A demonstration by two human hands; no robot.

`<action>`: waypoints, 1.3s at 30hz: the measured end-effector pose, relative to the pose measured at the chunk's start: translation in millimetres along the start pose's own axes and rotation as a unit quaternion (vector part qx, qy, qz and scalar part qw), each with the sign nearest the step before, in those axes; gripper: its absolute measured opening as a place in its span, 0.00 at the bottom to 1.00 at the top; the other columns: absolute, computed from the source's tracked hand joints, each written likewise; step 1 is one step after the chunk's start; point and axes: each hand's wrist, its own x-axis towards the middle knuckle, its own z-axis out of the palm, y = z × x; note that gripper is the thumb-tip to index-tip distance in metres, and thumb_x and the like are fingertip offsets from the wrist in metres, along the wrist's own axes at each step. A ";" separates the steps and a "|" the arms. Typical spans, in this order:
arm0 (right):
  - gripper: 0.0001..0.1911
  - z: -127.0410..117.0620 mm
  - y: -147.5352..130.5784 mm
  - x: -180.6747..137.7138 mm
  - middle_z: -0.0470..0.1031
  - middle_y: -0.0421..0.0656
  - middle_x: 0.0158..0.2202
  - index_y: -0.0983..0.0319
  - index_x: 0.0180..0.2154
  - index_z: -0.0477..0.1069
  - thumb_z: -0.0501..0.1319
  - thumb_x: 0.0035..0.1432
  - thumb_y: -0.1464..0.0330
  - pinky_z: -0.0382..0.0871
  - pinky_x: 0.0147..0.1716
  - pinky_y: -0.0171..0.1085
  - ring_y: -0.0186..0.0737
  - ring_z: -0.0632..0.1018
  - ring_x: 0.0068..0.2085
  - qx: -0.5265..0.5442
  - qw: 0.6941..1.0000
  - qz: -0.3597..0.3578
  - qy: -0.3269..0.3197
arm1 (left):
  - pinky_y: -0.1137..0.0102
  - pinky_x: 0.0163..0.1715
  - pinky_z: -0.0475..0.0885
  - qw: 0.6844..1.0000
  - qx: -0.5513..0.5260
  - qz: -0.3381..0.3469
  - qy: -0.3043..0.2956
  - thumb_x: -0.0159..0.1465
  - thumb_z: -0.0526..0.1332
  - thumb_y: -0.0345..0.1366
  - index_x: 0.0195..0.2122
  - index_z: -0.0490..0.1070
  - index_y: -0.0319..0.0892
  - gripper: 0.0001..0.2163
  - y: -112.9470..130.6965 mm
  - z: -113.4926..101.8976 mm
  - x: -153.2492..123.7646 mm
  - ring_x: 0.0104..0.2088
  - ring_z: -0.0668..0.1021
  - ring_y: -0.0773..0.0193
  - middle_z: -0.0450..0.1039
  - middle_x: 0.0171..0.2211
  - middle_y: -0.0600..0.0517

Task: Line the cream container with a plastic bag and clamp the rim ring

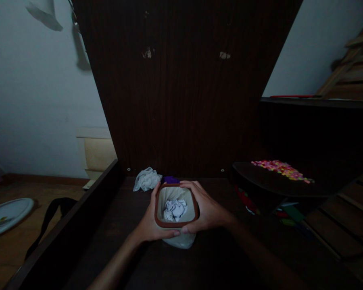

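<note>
Between my two hands is a small square bin with a brown rim and a pale liner bag that bulges out below it. Crumpled white paper lies inside. My left hand is wrapped round the bin's left side, with its thumb along the front. On the right side and far corner, my right hand grips it too, and the thumbs nearly meet at the front. Just beyond the rim are a crumpled whitish plastic bag and a purple item, partly hidden by the bin.
A dark wooden panel rises behind the dark desk surface. At right, a curved shelf holds a string of pink and yellow bits, with colourful items below. A raised board edges the left side; a white oval object is beyond it.
</note>
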 end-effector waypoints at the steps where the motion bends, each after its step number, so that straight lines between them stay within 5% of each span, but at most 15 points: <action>1: 0.55 0.1 -0.2 0.0 0.62 0.53 0.60 0.59 0.59 0.59 0.78 0.30 0.53 0.59 0.63 0.53 0.58 0.64 0.62 0.001 1.000 0.001 0.000 | 0.40 0.68 0.51 1.000 0.008 -0.002 -0.001 0.45 0.80 0.45 0.72 0.26 0.48 0.67 -0.2 -0.3 -0.4 0.68 0.60 0.36 0.53 0.68 0.36; 39: 0.48 -9.5 2.0 6.6 0.66 0.49 0.53 0.58 0.51 0.61 0.78 0.30 0.50 0.65 0.56 0.54 0.56 0.70 0.55 0.065 0.997 0.039 0.000 | 0.41 0.67 0.53 0.998 0.062 -0.006 -0.023 0.47 0.78 0.42 0.72 0.23 0.45 0.67 10.3 -7.9 1.2 0.67 0.64 0.39 0.54 0.68 0.35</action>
